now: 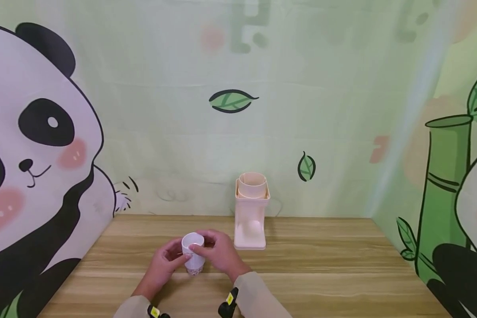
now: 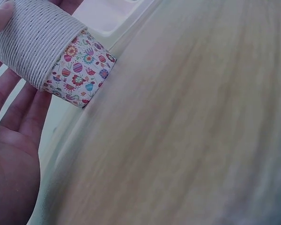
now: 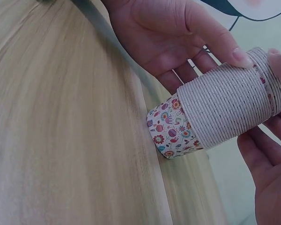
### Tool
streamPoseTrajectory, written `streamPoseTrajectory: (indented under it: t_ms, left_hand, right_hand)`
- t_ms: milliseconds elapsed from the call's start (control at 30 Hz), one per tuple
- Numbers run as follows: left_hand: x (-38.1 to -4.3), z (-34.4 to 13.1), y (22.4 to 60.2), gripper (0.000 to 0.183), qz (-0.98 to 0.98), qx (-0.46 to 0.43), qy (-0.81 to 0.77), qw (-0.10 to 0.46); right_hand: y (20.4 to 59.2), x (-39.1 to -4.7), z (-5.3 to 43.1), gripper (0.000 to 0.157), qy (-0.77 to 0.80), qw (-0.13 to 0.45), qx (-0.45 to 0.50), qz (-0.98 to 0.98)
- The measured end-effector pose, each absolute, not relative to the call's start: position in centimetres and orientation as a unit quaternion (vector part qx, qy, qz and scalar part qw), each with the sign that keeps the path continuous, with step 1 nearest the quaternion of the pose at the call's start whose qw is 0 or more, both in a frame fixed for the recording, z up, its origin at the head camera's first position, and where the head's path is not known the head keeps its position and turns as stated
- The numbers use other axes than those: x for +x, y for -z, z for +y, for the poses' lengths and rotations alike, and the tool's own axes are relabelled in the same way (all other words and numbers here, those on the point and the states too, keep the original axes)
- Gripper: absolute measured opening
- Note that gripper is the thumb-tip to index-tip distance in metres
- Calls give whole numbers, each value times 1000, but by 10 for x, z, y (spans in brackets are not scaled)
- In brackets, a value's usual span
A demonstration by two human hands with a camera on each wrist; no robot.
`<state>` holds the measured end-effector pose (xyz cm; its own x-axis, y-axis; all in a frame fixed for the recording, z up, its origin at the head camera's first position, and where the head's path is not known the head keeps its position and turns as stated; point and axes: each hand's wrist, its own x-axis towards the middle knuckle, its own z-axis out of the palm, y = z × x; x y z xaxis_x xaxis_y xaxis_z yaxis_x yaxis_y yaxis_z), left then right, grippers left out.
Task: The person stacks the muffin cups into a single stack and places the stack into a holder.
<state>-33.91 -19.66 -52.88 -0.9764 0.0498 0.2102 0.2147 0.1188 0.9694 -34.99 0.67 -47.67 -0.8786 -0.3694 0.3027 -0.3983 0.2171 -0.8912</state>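
A floral-print cup stands upright between my hands over the front of the table, its open mouth facing up. White cord is wound round most of its side in close rows. Printed flowers show below the cord in the left wrist view, and a narrow strip of print shows between rows close to the rim in the right wrist view. My left hand grips the cup from the left, thumb on the near side. From the right, my right hand holds it near the rim, thumb on the front.
A pale pink stand with a round pink cup-like part on top is at the back of the wooden table. Behind it hangs a printed backdrop with pandas and bamboo.
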Motion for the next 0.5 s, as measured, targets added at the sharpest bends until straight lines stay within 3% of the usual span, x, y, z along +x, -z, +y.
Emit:
streamPoseTrajectory:
  t_ms: [500]
  left_hand:
    - [-337,-197,529,49,-741,-115,657,74]
  right_hand:
    - [478,-350,7,44,-578,-2,251,-776]
